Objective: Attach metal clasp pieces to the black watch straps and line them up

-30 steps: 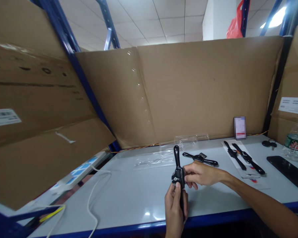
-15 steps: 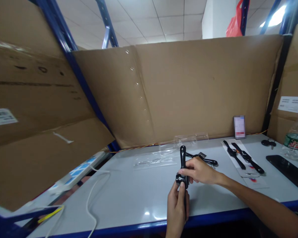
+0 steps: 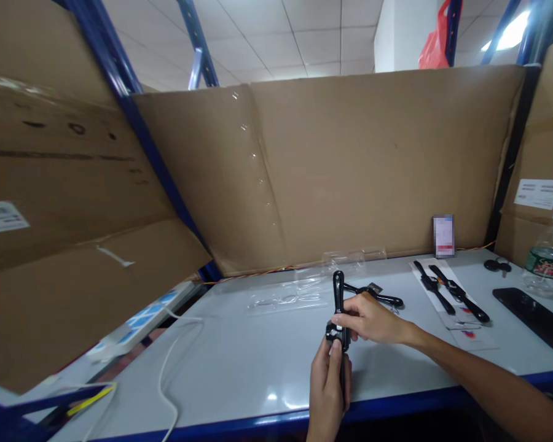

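A black spokeshave (image 3: 338, 290) stands upright in front of me, one handle pointing up and its blade section low, between my fingers. My left hand (image 3: 326, 383) is closed around the lower handle, its thumb pressed near the blade section. From the right, my right hand (image 3: 372, 318) pinches the middle of the tool; its fingertips are partly hidden behind it. Just beyond that hand lies another black spokeshave (image 3: 389, 299), partly covered by the hand and the held tool. Further right, two more spokeshaves, one nearer (image 3: 461, 294) and one farther left (image 3: 434, 287), rest on white printed cards (image 3: 470, 337).
Clear plastic packaging (image 3: 288, 299) lies toward the back of the grey table (image 3: 230, 362). A phone (image 3: 443, 236) leans on the cardboard wall (image 3: 350, 166). At right are keys (image 3: 498, 266), a dark flat object (image 3: 532, 316) and a bottle (image 3: 546, 261). A power strip (image 3: 142, 318) and white cable (image 3: 162, 374) run along the left.
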Motion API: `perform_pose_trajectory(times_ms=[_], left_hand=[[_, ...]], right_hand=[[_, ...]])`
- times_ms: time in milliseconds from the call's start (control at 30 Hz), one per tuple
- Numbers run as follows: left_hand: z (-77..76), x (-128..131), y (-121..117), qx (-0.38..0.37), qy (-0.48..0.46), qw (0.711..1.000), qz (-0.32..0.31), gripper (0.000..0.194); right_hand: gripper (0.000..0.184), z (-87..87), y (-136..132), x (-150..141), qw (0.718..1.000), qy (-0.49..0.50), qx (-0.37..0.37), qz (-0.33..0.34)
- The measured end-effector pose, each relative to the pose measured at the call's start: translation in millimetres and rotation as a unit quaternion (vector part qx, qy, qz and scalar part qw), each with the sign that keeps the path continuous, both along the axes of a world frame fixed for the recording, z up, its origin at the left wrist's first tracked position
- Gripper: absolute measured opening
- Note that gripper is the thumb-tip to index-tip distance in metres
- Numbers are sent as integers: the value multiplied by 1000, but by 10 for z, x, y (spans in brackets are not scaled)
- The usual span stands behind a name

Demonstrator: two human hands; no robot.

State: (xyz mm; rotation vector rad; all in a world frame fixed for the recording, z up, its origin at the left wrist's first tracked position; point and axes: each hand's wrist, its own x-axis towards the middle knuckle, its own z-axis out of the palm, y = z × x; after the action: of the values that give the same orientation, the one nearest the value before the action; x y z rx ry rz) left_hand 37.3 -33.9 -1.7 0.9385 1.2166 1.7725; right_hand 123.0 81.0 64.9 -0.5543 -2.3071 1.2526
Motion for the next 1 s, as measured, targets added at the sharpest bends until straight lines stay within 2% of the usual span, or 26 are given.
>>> perform_pose_trajectory(times_ms=[333,467,567,733,867,1000], left_hand=[[-52,1,7,6,-12,1000,26,45],[-53,-43,25,8,-26,1000,15,44],[-29,-57,38,-15,-20,1000,-11,45],[-3,-48,44,-38,34,998,-39,59],[-3,-84,40,-48,-12,997,-63,59],[-7,-121,49,-56,-51,996,-44,62]], right_hand=[[44,-22,0,-7,998,39,-35,31],[43,-48,41,-3,997,43,-28,51],[38,-91,59,-22,999,41,-28,22],[39,-119,59,-50,997,41,-7,-57],[39,-121,56,-60,997,36,-4,-63],[43,-129,42,-71,997,46,-17,-67]])
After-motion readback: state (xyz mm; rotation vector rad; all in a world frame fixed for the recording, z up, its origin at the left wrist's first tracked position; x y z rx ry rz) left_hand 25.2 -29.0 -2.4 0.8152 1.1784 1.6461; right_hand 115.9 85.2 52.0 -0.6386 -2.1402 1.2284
